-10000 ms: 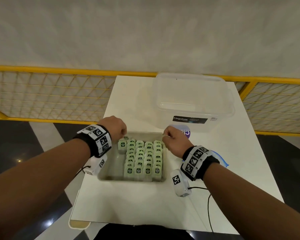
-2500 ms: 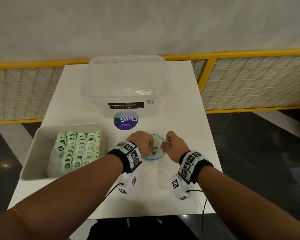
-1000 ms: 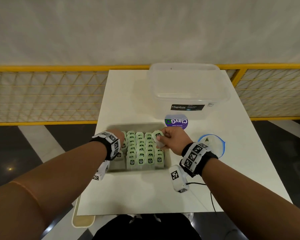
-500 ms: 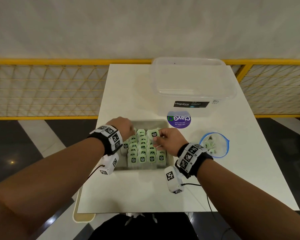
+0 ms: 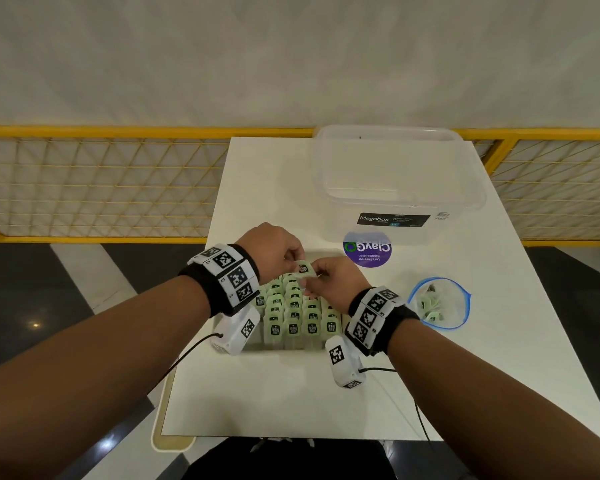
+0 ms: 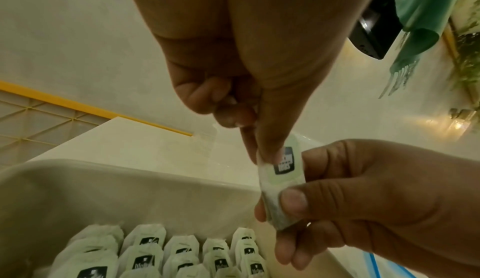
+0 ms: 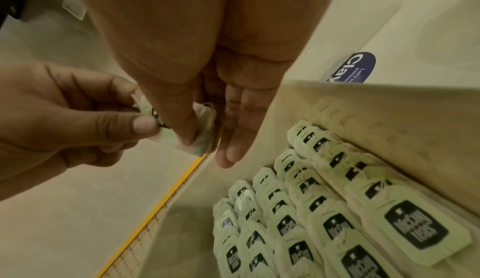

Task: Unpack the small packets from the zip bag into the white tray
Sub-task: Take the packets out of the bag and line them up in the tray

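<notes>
A small pale-green packet point(image 5: 305, 268) with a black label hangs over the far end of the white tray point(image 5: 291, 345). My left hand point(image 5: 274, 251) pinches its upper end point(image 6: 283, 169) between thumb and forefinger. My right hand point(image 5: 333, 282) pinches its lower end point(image 7: 205, 138). Below them, rows of packets point(image 5: 293, 313) stand upright in the tray point(image 6: 103, 190), filling most of it point(image 7: 324, 221). The zip bag point(image 5: 444, 303), with a blue rim, lies open on the table to the right of the tray with a few packets point(image 5: 428, 306) inside.
A clear lidded Megabox container point(image 5: 395, 174) stands at the back right of the white table point(image 5: 291, 393). A round purple sticker point(image 5: 367, 249) lies in front of it. A yellow mesh railing point(image 5: 101, 181) runs behind the table. Wrist-camera cables point(image 5: 420, 420) trail over the table's near edge.
My right hand carried the packet from the tray's right side to over its far end. My left hand came up off the tray's left side and took the packet's other end.
</notes>
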Tool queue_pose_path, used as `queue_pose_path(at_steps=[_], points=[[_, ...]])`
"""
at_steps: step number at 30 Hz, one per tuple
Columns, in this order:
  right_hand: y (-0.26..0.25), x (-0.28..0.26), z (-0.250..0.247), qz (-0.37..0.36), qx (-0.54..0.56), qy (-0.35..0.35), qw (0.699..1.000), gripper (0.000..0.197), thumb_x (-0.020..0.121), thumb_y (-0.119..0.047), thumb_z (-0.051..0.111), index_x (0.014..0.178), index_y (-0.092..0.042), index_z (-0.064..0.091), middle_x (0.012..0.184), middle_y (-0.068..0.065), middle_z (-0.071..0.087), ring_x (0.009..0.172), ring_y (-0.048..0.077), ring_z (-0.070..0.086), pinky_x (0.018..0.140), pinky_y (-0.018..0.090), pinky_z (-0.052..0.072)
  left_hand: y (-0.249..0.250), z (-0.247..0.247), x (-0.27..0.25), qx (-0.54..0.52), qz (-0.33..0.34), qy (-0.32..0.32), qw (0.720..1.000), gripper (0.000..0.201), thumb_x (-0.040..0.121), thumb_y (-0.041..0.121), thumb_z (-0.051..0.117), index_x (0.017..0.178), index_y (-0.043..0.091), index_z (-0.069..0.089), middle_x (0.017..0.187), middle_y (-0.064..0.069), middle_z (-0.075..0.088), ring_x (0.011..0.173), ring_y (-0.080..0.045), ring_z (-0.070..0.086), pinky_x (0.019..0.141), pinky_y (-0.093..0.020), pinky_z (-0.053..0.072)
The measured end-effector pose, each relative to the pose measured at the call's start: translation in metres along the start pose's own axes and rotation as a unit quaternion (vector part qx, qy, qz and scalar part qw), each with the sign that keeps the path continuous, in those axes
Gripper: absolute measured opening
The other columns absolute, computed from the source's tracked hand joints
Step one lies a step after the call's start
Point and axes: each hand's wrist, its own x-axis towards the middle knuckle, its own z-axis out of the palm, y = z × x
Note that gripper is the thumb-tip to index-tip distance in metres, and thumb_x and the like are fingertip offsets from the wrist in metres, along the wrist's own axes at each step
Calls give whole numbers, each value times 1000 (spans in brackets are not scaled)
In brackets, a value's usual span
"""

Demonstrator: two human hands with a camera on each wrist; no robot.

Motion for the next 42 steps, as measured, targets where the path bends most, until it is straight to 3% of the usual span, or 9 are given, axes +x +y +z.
queue_pose_path(at_steps=[8,12,15,17,19,21,29,34,42], points=[[20,4,-28,-3,-150,113,982,32,85,-23,68,114,-13,60,109,2,62,93,14,56,85,27,46,-29,9,3,184,-116,-134,967,7,83,21,67,88,23,72,93,2,70,83,-21,64,75,-29,51],[36,5,-35,85,-221,69,969,57,82,-25,69,131,-13,42,126,9,50,110,25,55,91,35,47,-47,47,7,277,-93,-270,917,35,72,29,78,56,26,46,85,4,70,65,-19,55,73,-28,54],[43,5,-31,128,-196,20,972,58,83,-19,64,133,-13,35,111,12,63,99,30,63,84,39,52,-53,63,8,320,-80,-312,891,36,66,34,80,60,27,45,67,8,53,60,-17,54,75,-34,57],[44,5,-30,136,-158,14,978,49,82,-16,60,127,-15,39,95,11,68,85,30,67,77,43,57,-47,61,3,330,-68,-292,895,26,75,30,73,95,18,62,84,3,59,76,-21,60,82,-38,56],[43,4,-30,131,-140,12,981,43,82,-16,59,122,-15,44,91,9,68,81,28,67,75,47,59,-52,66,1,315,-66,-256,912,58,85,28,63,137,10,43,132,-7,53,113,-26,57,94,-37,50],[41,2,-32,129,-127,8,983,39,83,-17,59,119,-15,44,88,10,67,77,28,68,72,46,59,-54,67,2,320,-62,-240,914,61,92,28,53,145,9,30,148,-11,38,126,-29,49,100,-40,46],[43,-3,-42,126,-73,0,989,43,90,-20,57,129,-14,38,73,3,64,59,24,67,59,36,58,-40,54,3,267,-135,-230,926,61,89,28,58,142,11,36,141,-9,46,122,-28,52,99,-37,46],[55,-16,-82,104,-47,27,993,23,94,-21,54,116,-16,50,79,-1,62,58,20,62,60,35,59,-9,35,43,219,-161,-155,950,33,76,43,68,91,14,67,68,4,58,63,-18,59,63,-25,52],[103,-47,-175,90,-203,67,973,22,87,-12,50,99,-22,65,99,1,68,89,21,62,76,27,47,153,55,79,-16,6,-73,997,18,89,25,62,103,18,69,101,-1,70,94,-20,64,87,-31,50]])
